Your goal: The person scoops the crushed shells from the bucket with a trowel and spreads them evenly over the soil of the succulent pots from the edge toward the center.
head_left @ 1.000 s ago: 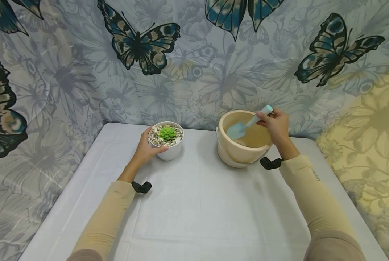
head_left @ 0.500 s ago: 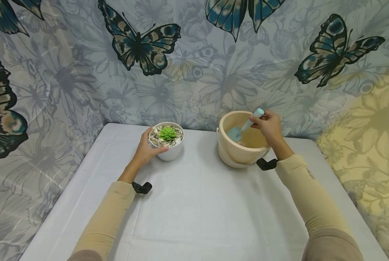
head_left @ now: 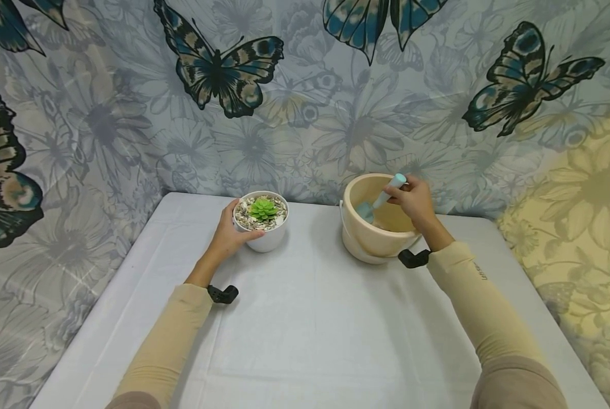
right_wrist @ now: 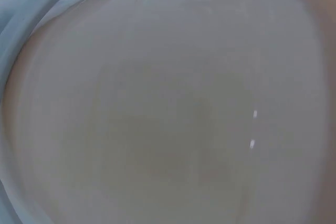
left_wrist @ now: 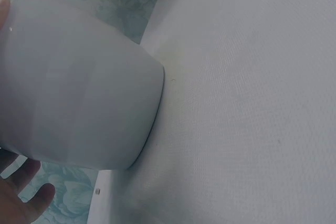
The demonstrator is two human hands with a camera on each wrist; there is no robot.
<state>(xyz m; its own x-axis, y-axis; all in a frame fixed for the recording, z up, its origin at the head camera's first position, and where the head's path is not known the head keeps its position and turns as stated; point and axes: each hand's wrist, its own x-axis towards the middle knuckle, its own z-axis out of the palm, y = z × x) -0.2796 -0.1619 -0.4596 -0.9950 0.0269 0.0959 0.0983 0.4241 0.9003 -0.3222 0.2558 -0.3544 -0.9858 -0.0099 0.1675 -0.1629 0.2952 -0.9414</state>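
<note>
A white pot [head_left: 266, 241] stands at the back of the table, with a green succulent [head_left: 262, 209] set among pale pebbles. My left hand [head_left: 227, 234] holds it from the left, thumb across the front and fingers around the far side. In the left wrist view the pot's smooth wall [left_wrist: 84, 82] fills the left half, with some fingers [left_wrist: 26, 192] below. Farther right, my right hand [head_left: 418, 201] grips a light blue toy trowel [head_left: 385, 195] by its handle. The trowel's blade points down inside a cream bucket [head_left: 368, 250]; the lower tip is hard to make out.
A white cloth covers the table [head_left: 305, 329]. Butterfly-printed fabric [head_left: 305, 113] rises right behind the pot and bucket. The bucket's wall [right_wrist: 173, 103] fills the right wrist view, with its pale handle [right_wrist: 26, 19] curving along the upper left.
My right hand has moved left over the bucket, and the trowel has tilted more upright with its blade lower inside. The left hand and the pot have stayed put.
</note>
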